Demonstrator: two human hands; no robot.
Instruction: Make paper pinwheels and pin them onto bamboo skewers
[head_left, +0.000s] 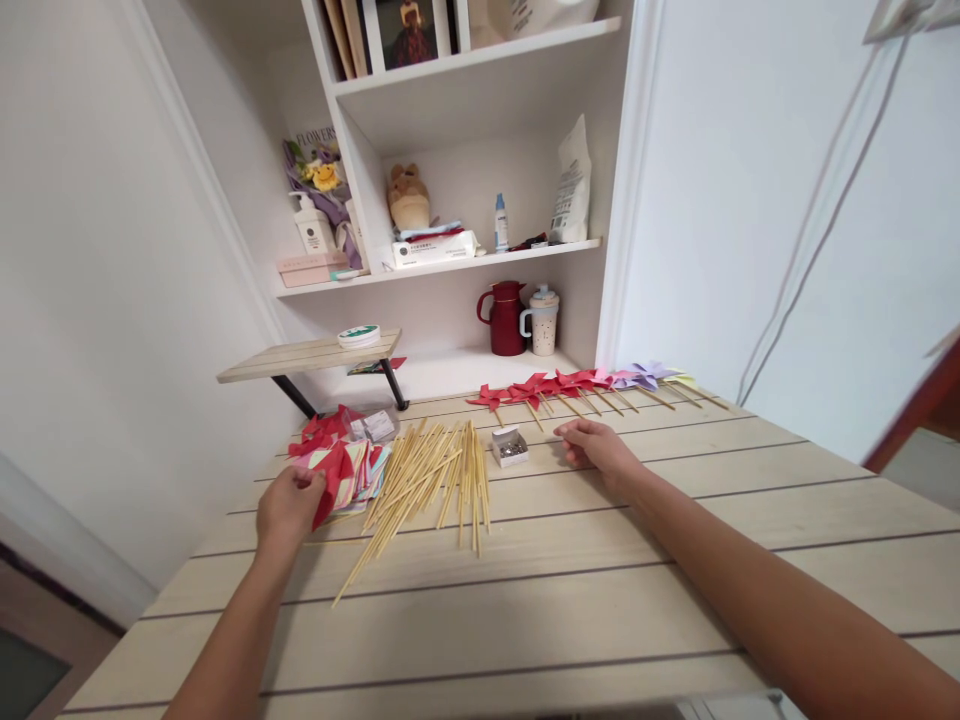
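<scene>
Bare planks of the wooden table (pixel 570 590) lie open across the near half; farther back, loose bamboo sticks (pixel 427 480), a small pin box (pixel 510 447) and a row of paper pinwheels (pixel 585 385) crowd the far edge.

Looking forward and down from head height over the plank table (pixel 570 590), facing the white shelves (pixel 480 255) at the far wall, taking in both forearms reaching away from the near edge, with the left hand (pixel 289 505) and right hand (pixel 600 447) at mid-distance.
</scene>
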